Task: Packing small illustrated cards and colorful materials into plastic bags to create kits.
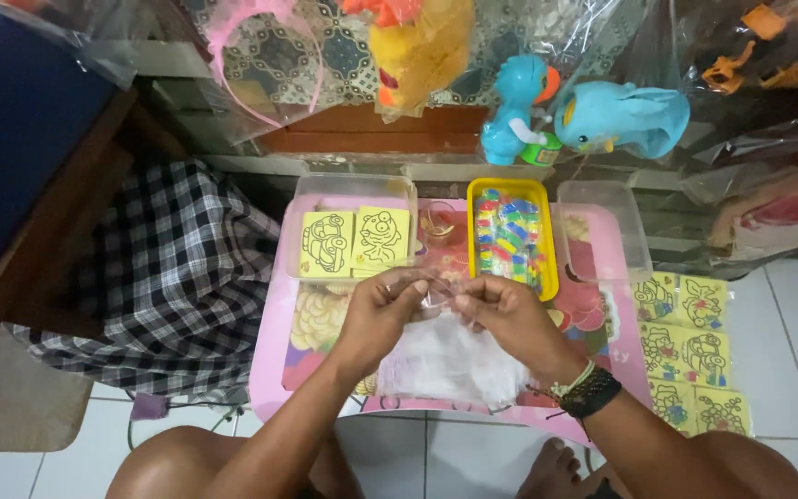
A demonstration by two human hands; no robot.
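Hands meet above a pink table (281, 370): left hand (382, 310) and right hand (508, 314) both pinch a clear bag (438, 298), stretched between their fingertips.

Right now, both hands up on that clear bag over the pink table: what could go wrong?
1. Left hand and right hand pinch one thin clear bag; it might tear or slip.
2. The bag stack lies loose near the pink table front edge; a forearm could sweep it off.
3. The yellow tray of colourful packets sits just beyond the knuckles; a nudge may spill it.
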